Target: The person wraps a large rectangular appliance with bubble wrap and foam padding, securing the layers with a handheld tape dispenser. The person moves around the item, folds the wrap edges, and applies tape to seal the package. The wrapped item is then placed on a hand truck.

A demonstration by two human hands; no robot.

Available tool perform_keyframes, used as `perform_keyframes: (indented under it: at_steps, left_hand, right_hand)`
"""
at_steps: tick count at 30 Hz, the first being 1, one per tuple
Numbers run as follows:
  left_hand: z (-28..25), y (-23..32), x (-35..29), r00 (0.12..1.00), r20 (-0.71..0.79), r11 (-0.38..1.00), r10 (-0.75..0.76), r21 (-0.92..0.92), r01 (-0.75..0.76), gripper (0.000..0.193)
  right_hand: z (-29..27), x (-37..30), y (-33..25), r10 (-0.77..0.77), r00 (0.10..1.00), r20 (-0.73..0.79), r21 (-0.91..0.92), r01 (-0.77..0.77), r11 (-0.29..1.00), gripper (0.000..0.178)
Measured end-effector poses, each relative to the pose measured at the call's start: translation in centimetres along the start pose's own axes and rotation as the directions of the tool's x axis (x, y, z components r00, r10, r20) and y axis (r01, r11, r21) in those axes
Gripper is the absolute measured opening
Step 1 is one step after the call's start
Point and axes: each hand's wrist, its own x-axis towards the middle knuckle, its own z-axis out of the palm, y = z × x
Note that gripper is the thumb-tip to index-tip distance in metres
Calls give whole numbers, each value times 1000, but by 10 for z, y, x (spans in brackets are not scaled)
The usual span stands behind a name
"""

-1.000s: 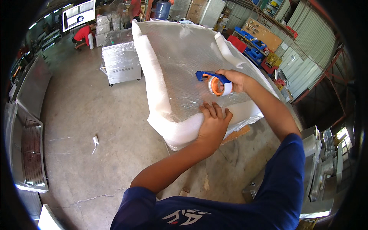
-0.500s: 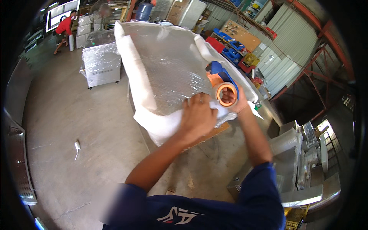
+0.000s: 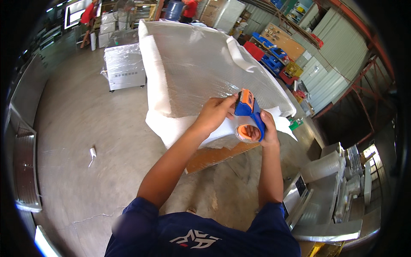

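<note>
A blue and orange tape gun [image 3: 246,106] with a roll of clear tape [image 3: 242,138] is in my right hand [image 3: 269,130], whose fingers wrap its handle and reach behind the roll. At the tape gun's front end, my left hand [image 3: 216,112] has its fingertips pinched together; whatever lies between them is too small to make out. Below and beyond both hands is a large flat panel [image 3: 192,64] covered in clear bubble wrap. White foam sheet [image 3: 158,77] pads its edges and drapes over the near end [image 3: 171,128].
A plastic-wrapped metal cabinet [image 3: 125,68] stands left of the panel. Brown cardboard [image 3: 218,157] shows under its near end. Wrapped metal parts [image 3: 321,188] are stacked at lower right. Blue bins [image 3: 272,62] line the right wall. Two people in red [image 3: 88,15] are far back.
My left hand has risen off the foam-covered edge to the tape gun's front end. The tape gun has turned and come lower and nearer. A second person in red shows at the back.
</note>
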Motion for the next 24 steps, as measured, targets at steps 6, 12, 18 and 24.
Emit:
perform_keyframes:
  at_steps: [6,12,18,24]
  left_hand:
    - [-7,-1,4,977,187,982,-103,-139,130,43]
    - [-7,-4,7,955,287,978,-78,-163,129,33]
    - [5,-9,-3,985,154,996,83,-1,-84,31]
    - [10,-24,11,947,84,941,310,113,-318,32]
  right_hand:
    - [9,-8,-13,-119,991,-63,-231,102,968,46]
    - [9,-6,-7,-94,985,-142,-89,82,993,45]
    - [8,-3,13,117,962,-245,284,-44,958,67]
    - [12,0,17,103,972,-210,282,-41,959,62]
